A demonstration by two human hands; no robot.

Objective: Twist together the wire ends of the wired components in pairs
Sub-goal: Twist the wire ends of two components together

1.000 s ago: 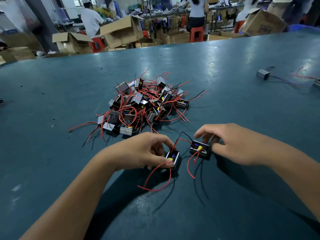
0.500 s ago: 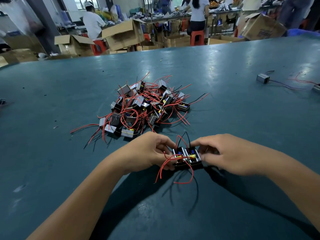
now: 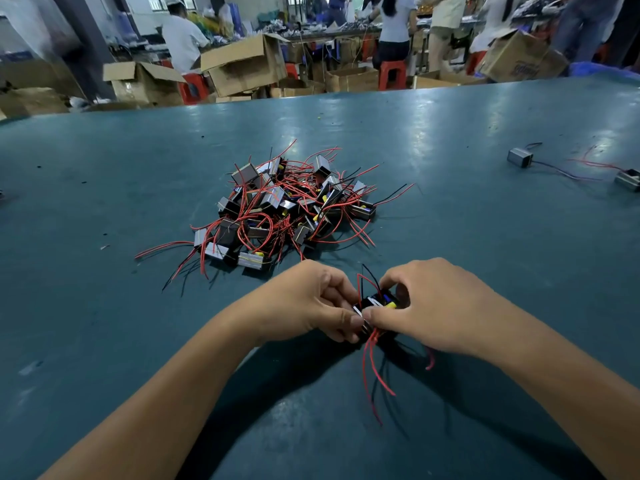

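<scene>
Teal table (image 3: 485, 271): both hands pinch black components (image 3: 375, 303), red wires (image 3: 372, 368) trailing.

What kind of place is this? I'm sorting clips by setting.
Most likely a small factory assembly floor: a pile of wired parts lies on a big green worktable, open cardboard boxes stand behind it, and other workers sit at benches.

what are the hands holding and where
Left hand and right hand grip two wired components pressed together, by their outer sides.

Tangled pile of wired components (image 3: 284, 206) just beyond hands; bare table (image 3: 485, 237) right of pile.
</scene>
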